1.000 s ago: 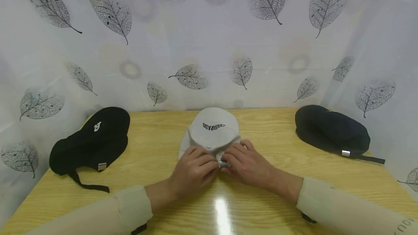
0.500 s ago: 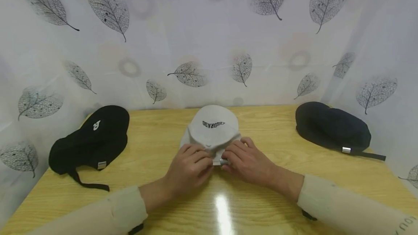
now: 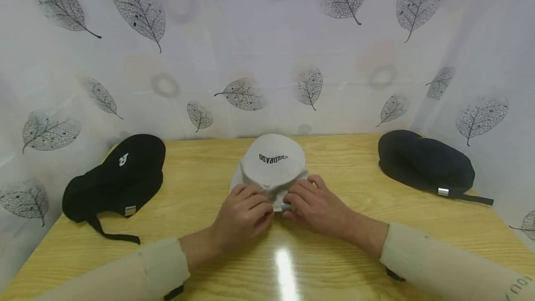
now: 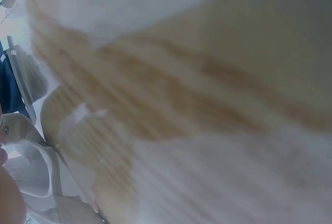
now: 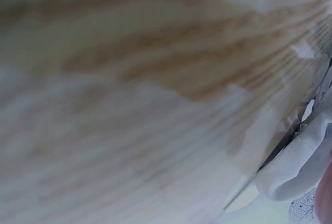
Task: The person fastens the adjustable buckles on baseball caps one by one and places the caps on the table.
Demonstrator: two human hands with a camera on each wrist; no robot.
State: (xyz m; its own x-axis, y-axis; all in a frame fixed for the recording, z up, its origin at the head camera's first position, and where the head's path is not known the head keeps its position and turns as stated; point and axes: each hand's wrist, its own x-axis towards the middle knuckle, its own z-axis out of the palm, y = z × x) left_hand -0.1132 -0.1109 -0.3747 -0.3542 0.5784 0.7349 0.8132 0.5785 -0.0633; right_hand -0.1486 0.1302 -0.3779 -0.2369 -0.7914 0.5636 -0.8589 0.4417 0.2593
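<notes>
Landmark: wooden table [image 3: 200, 171].

1. White cap [image 3: 273, 173]. On the table, mid-width, towards its far edge. Front-to-back axis runs from the table's far edge to its near edge; lettered end points far, rim end near. Lettering [image 3: 273, 158], "COLORADO", upside down in the head view. Grey clasp [image 3: 286, 206] at the rim end, facing the table's near edge.

2. Left hand [image 3: 242, 215]. Above mid-table; fingers curled, pinching the cap's near rim. Thumb placement cannot be told.

3. Right hand [image 3: 315, 208]. Above mid-table; pinching the same rim at the clasp.

4. Black cap [image 3: 113, 185]. Table's left side; white emblem [image 3: 123, 160], loose strap [image 3: 117, 237].

5. Dark cap [image 3: 422, 166]. Table's right side; strap tip points right.

6. Leaf-print curtain [image 3: 271, 45]. Behind the table's far edge.
</notes>
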